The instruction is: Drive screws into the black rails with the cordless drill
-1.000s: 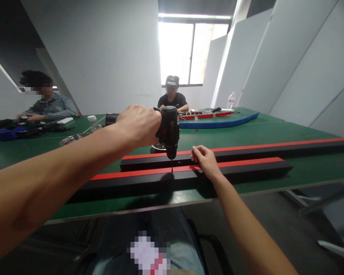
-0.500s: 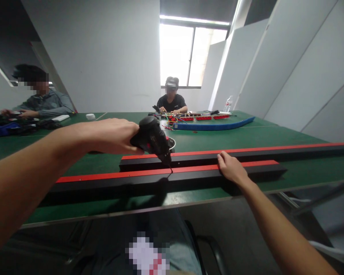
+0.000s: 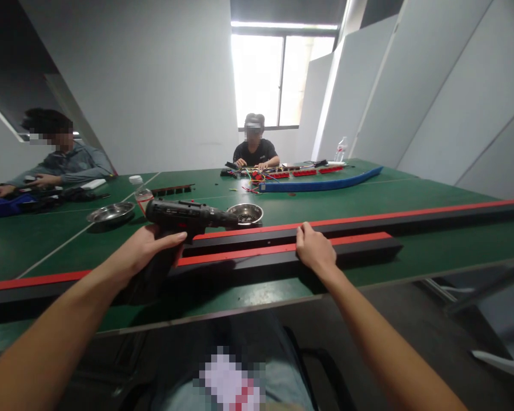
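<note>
My left hand (image 3: 142, 251) is wrapped round the grip of a black cordless drill (image 3: 186, 215), held level above the bars with its nose pointing right. The near bar (image 3: 244, 265), black with a red top face, lies along the table's front edge. On its right part my right hand (image 3: 314, 248) is closed, fingers over the red top. A second red-and-black bar (image 3: 411, 223) runs parallel just behind. Past the drill's nose stands a metal bowl (image 3: 260, 214) with small dark pieces inside, too small to name.
A second metal bowl (image 3: 111, 215) and a plastic bottle (image 3: 140, 191) stand at the left. Farther back lie a blue curved strip (image 3: 321, 186) and red parts with wires (image 3: 278, 176). Two people sit at the green table (image 3: 411, 191), one opposite, one at the left.
The drill has come up off the near bar and moved left, turning from nose-down to level. My right hand stays on the near bar, which has shifted left in view.
</note>
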`<action>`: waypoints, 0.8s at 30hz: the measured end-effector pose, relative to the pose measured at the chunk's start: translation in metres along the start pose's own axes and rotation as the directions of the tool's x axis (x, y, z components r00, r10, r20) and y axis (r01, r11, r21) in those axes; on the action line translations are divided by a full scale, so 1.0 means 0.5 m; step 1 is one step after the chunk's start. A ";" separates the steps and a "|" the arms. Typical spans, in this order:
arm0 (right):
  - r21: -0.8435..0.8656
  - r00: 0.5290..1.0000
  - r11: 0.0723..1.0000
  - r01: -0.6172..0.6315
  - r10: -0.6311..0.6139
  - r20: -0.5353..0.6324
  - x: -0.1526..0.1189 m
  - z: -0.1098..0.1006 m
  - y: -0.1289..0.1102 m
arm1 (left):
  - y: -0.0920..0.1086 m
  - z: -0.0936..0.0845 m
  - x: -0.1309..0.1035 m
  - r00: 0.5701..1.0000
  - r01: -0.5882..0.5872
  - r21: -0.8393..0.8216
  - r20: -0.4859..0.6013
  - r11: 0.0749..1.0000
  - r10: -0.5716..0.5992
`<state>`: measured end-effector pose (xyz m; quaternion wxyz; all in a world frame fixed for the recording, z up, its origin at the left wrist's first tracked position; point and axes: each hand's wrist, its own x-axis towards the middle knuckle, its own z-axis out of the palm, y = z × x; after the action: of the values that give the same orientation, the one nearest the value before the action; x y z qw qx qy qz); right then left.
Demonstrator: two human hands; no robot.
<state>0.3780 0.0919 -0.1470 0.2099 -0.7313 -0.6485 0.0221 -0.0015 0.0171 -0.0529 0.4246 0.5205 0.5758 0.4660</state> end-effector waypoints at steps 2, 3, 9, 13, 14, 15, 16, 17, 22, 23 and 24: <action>0.015 1.000 1.000 0.018 -0.018 0.008 -0.008 0.013 -0.044 | -0.018 0.015 0.009 0.997 0.012 0.040 0.078 0.999 -0.015; 0.023 1.000 0.999 0.027 -0.027 0.009 -0.011 0.018 -0.063 | -0.027 0.025 0.015 0.995 0.030 -0.004 0.097 1.000 -0.030; 0.105 0.998 0.993 0.054 -0.052 -0.023 -0.018 0.030 -0.090 | -0.078 0.096 0.055 0.971 0.159 -0.395 0.227 0.905 -0.071; 0.307 0.990 0.942 0.134 -0.116 -0.075 0.004 0.038 -0.062 | -0.103 0.112 0.067 0.959 0.196 -0.441 0.272 0.876 -0.077; 0.379 0.987 0.911 0.161 -0.140 -0.081 0.015 0.040 -0.057 | -0.107 0.112 0.067 0.958 0.207 -0.446 0.273 0.871 -0.088; 0.445 0.983 0.876 0.186 -0.166 -0.084 0.030 0.042 -0.055 | -0.110 0.110 0.068 0.957 0.216 -0.450 0.272 0.866 -0.097; 0.498 0.978 0.842 0.206 -0.192 -0.081 0.047 0.044 -0.057 | -0.111 0.109 0.067 0.958 0.221 -0.460 0.268 0.860 -0.102; 0.533 0.973 0.816 0.223 -0.217 -0.075 0.067 0.047 -0.063 | -0.112 0.108 0.067 0.959 0.223 -0.476 0.262 0.851 -0.104; 0.512 0.946 0.818 0.263 -0.322 0.027 0.183 0.072 -0.136 | -0.109 0.110 0.070 0.969 0.232 -0.595 0.209 0.770 -0.131; 0.487 0.938 0.832 0.266 -0.340 0.069 0.205 0.081 -0.153 | -0.108 0.110 0.071 0.969 0.239 -0.611 0.199 0.755 -0.145; 0.455 0.931 0.850 0.264 -0.347 0.108 0.224 0.090 -0.171 | -0.108 0.110 0.072 0.968 0.247 -0.625 0.191 0.740 -0.161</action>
<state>0.3018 0.2177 -0.1326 0.3062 -0.5478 -0.7524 0.2002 0.0375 0.0570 -0.1172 0.6609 0.3048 0.4065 0.5524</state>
